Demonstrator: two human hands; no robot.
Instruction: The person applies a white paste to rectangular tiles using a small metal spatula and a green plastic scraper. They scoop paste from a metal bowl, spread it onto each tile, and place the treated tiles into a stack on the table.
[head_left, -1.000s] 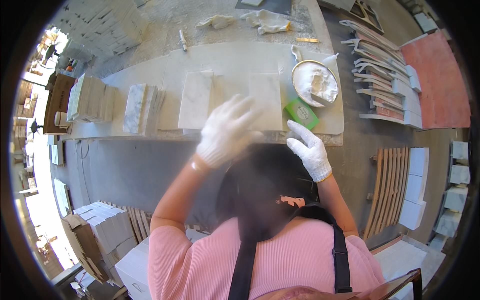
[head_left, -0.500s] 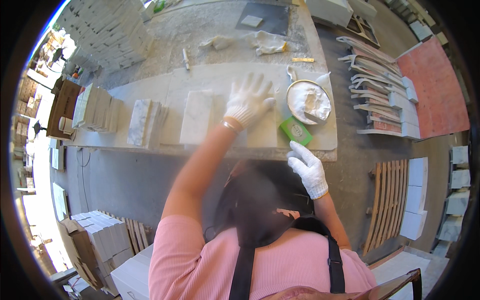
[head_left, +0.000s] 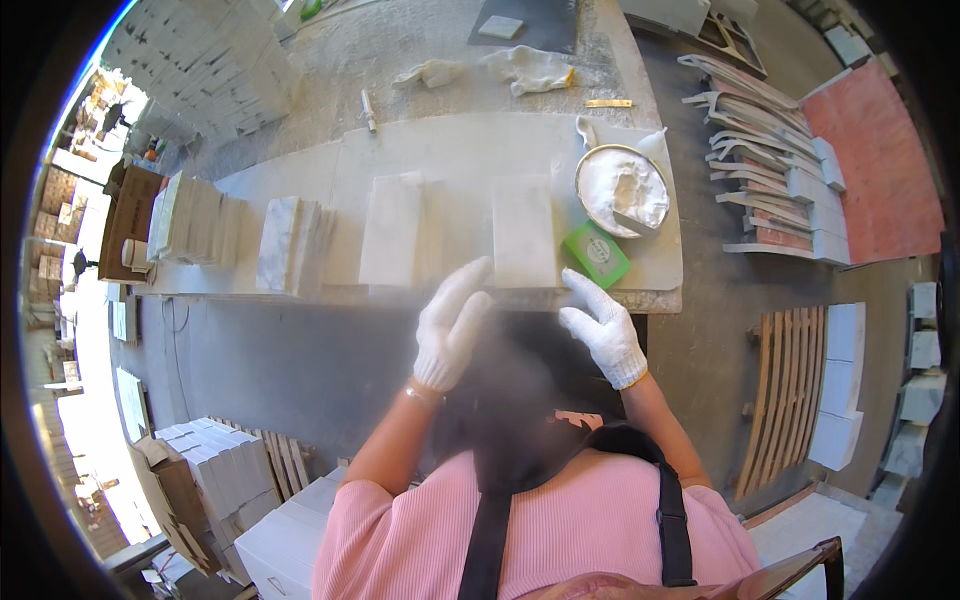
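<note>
Between the two gloved hands, at the near edge of the workbench (head_left: 300, 200), lies a white marble tile (head_left: 523, 232), flat and lengthwise. The left hand (head_left: 450, 328) hangs open, fingers together, just short of the tile's seven o'clock corner; the right hand (head_left: 603, 330) is spread, empty, near its five o'clock corner. A careless reach could, I judge, nudge the tile off the edge, since it sits so close. At the tile's three o'clock lies a small green square packet (head_left: 596, 254) with a pale round label; beyond, at one o'clock, a round pan of white paste (head_left: 622, 190). Another tile (head_left: 391, 230) lies at nine o'clock.
</note>
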